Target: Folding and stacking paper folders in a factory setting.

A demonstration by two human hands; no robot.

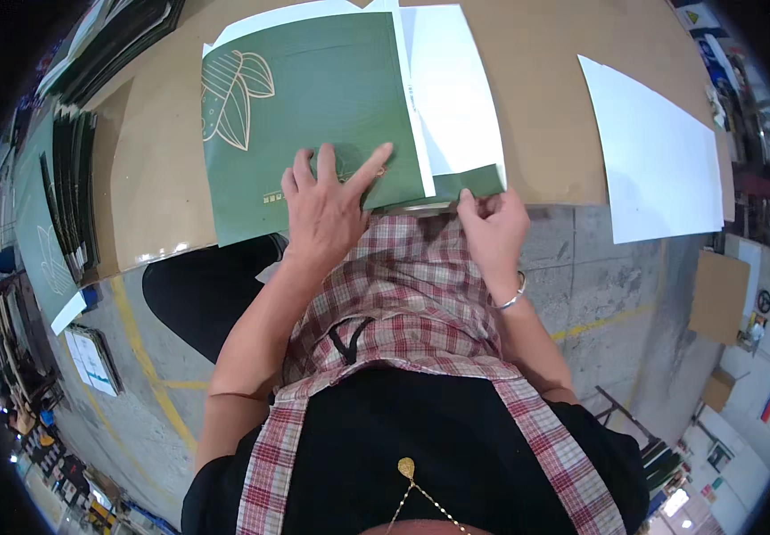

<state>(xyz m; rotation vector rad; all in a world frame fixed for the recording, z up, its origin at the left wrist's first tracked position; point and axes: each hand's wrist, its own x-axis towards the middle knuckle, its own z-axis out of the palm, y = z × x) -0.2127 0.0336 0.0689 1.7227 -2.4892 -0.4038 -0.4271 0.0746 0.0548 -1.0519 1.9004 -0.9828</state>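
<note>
One part-folded green-and-white cardstock folder (313, 98): left hand (327, 207) spread flat on it; right hand (496, 227) pinching its narrow green flap (480, 181), seemingly turned up; white inner panel (452, 89) not yet covered.

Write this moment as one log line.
left hand: on green leaf-printed paper sheet; right hand: touching narrow green paper strip; beneath: brown tabletop

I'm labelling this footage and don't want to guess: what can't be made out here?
All in the head view:
Surface under the left grip: covered by the hand lying on the green cover.
Underside of the green flap: faces away from the camera, so any contact there by the right grip is hidden.
Far end of the dark upper-left stack: cut off by the top edge.
Gold marks: too small to tell.
</note>
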